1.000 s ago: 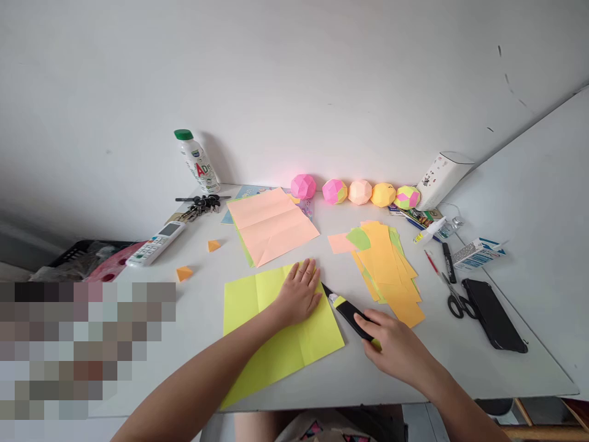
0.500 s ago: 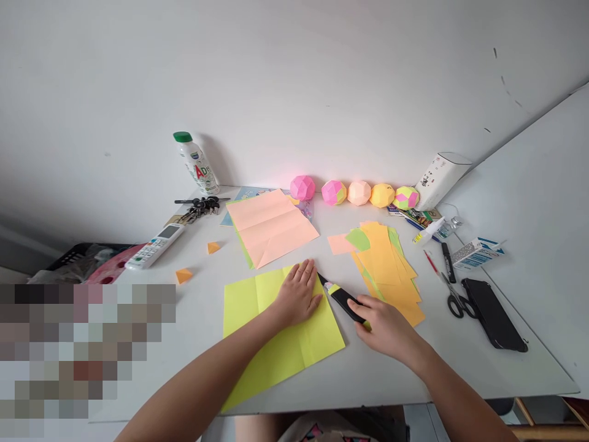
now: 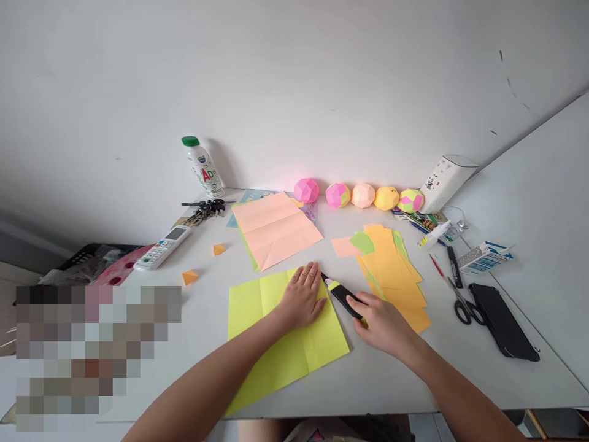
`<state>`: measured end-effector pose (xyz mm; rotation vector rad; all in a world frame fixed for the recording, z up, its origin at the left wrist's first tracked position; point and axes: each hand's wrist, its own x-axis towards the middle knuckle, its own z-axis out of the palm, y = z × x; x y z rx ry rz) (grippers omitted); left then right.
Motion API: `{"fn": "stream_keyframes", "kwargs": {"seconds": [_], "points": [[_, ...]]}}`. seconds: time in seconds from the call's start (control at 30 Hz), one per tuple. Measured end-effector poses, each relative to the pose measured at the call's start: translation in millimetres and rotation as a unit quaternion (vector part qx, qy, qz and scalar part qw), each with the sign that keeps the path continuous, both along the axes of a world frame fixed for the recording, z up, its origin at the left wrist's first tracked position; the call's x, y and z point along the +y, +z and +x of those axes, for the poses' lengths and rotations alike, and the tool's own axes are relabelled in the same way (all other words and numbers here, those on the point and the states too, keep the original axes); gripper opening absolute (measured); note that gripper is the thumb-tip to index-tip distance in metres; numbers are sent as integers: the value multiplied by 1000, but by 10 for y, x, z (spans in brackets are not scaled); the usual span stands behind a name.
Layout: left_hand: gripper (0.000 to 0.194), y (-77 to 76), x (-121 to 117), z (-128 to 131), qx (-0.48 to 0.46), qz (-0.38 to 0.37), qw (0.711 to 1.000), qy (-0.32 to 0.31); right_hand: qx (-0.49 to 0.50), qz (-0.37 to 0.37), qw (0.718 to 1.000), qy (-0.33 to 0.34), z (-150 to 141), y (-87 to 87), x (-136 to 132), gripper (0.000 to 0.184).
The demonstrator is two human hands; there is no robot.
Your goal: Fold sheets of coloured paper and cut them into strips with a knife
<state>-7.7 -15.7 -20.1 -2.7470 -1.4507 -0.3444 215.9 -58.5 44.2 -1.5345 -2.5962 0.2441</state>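
My left hand (image 3: 304, 299) lay flat on the yellow sheet (image 3: 285, 331) while my right hand (image 3: 380, 322) gripped the knife (image 3: 340, 293) at its three o'clock edge, needing a steady pull along the crease.

Under my left hand (image 3: 304, 298) I see a yellow-green sheet (image 3: 285, 334) of matt paper with creases. The cutter (image 3: 341, 293) in my right hand (image 3: 380, 322), just right of this sheet, looks like black plastic, a little glossy. Behind the sheet, the peach sheet (image 3: 275, 228) is matt paper too. The table (image 3: 391, 380) is smooth, white, matt.
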Motion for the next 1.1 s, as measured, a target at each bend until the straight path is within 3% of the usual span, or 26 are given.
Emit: {"fn": "stream_keyframes", "kwargs": {"seconds": [0.27,0.83,0.97,1.03,1.1], "points": [[68,-5,10,0,16,5,1000,-4,40,1,999,-5,-49,-83,147,47],[66,-54,33,11,-12,10,1000,-2,83,61,994,-23,-116,-161,150,45],[72,-39,52,-3,-43,-37,998,29,117,116,984,-71,149,-135,94,43],[73,-25,71,-25,-87,-60,993,53,129,154,971,-129,392,-107,82,42],[63,-10,100,-62,-155,-71,982,77,131,187,952,-204,671,-87,91,44]]}}
